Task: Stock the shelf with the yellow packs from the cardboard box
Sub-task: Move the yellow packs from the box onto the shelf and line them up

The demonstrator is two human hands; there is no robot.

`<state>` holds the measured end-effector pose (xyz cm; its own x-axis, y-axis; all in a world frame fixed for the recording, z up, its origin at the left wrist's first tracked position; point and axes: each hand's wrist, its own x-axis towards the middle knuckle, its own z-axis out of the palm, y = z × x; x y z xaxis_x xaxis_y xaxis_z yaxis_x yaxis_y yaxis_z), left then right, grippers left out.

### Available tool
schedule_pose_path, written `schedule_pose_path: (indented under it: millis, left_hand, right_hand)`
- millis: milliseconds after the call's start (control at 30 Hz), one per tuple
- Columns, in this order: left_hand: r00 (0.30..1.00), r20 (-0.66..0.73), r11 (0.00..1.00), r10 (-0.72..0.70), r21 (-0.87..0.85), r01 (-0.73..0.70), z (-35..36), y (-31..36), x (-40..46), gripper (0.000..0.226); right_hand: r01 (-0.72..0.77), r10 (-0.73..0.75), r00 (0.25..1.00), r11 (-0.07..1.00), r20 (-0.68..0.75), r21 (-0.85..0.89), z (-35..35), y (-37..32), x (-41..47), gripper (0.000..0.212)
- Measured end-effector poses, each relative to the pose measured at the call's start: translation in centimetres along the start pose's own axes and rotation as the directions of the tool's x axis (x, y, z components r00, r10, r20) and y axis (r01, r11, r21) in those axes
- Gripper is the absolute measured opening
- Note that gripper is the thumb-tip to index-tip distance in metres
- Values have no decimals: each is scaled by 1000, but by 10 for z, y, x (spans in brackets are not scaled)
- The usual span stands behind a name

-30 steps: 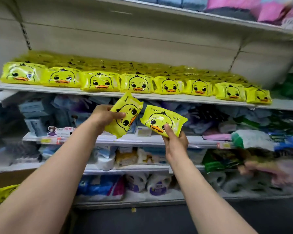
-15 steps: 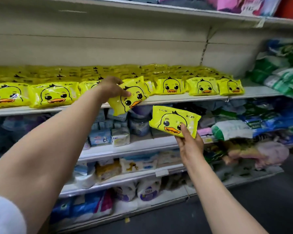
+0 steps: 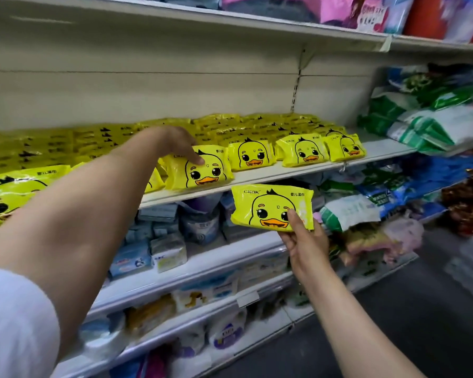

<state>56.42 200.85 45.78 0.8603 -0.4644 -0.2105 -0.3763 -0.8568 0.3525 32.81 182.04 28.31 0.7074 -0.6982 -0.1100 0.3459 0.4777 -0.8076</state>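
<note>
Our left grip (image 3: 172, 144) rests over the top edge of a yellow pack (image 3: 200, 167) standing at the front of the shelf (image 3: 271, 174), fingers curled down on it and the thumb pressed against its printed face, so we judge the pack is being seated in the front row and not yet let go. Our right grip (image 3: 302, 241) pinches a second yellow pack (image 3: 272, 207) from below, thumb on the duck's face, holding it in the air just under the shelf lip.

What the next move turns on is where that second pack sits against the row. It hangs below the shelf edge and slightly to the right of the one being placed, with its long axis running left to right, roughly parallel to the shelf front, face toward us like the shelved packs. The row to the right (image 3: 298, 151) looks filled out to its end, so the likely room is beside the left grip or on top of the stock. The right grip is the nearer one; we judge it needs mainly a lift up and a push in, with little turning.
</note>
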Motion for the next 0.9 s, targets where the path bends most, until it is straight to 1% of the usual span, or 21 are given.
schedule_pose_path:
  millis: [67, 167, 233, 333, 400, 500, 567, 600, 667, 700, 733, 767, 800, 833, 867, 900]
  left_hand:
    - [1000, -19, 999, 10, 51, -9, 1, 8, 0, 89]
    - [989, -144, 986, 42, 168, -17, 4, 14, 6, 71]
    - [980, -185, 973, 74, 228, -31, 8, 17, 5, 66]
    - [977, -195, 960, 88, 278, -32, 14, 18, 3, 64]
    - [976, -198, 956, 88, 294, -26, 19, 16, 3, 67]
    - [966, -229, 941, 120, 335, -38, 26, 15, 2, 64]
    - [963, -242, 934, 116, 358, -23, 28, 14, 1, 63]
    - [958, -264, 930, 113, 368, -9, 29, 14, 0, 65]
    - [927, -351, 936, 135, 352, -3, 30, 18, -2, 68]
    - [902, -393, 951, 181, 305, -58, 31, 22, -5, 69]
    - [887, -398, 962, 234, 226, -153, 31, 30, -9, 69]
    - [891, -352, 957, 288, 122, -261, 31, 38, -14, 68]
    - [904, -257, 937, 341, 23, -347, 33, 49, -20, 66]
    - [917, -124, 922, 380, -33, -386, 35, 59, -26, 63]
    - [917, 13, 917, 398, -29, -397, 38, 68, -31, 62]
    - [912, 127, 919, 390, 14, -395, 43, 76, -34, 63]
  right_hand:
    - [1, -1, 1000, 1000, -3, -4, 3, 1, 3, 50]
    - [-2, 3, 1000, 1000, 12, -8, 8, 4, 6, 58]
    - [-8, 9, 1000, 1000, 19, -22, 12, 6, 8, 49]
    - [-25, 26, 999, 998, 28, -53, 18, 10, 9, 28]
    - [-35, 36, 999, 998, 28, -55, 20, 12, 11, 24]
    - [-51, 52, 998, 998, 18, -44, 23, 11, 12, 37]
    - [-57, 58, 998, 997, 11, -45, 24, 11, 12, 58]
    - [-55, 56, 998, 997, 19, -50, 24, 10, 11, 64]
    - [-53, 54, 998, 998, 23, -42, 26, 8, 10, 70]
    - [-57, 58, 998, 998, 29, -35, 27, 7, 9, 76]
    - [-56, 57, 998, 998, 35, -36, 26, 6, 9, 78]
    - [-55, 57, 998, 998, 42, -41, 26, 5, 9, 72]
    - [-50, 53, 997, 997, 49, -59, 26, 4, 8, 62]
    - [-49, 54, 997, 996, 61, -73, 25, 4, 7, 53]
    - [-47, 54, 996, 995, 76, -85, 24, 4, 7, 46]
    - [-46, 53, 995, 996, 86, -81, 24, 3, 5, 45]
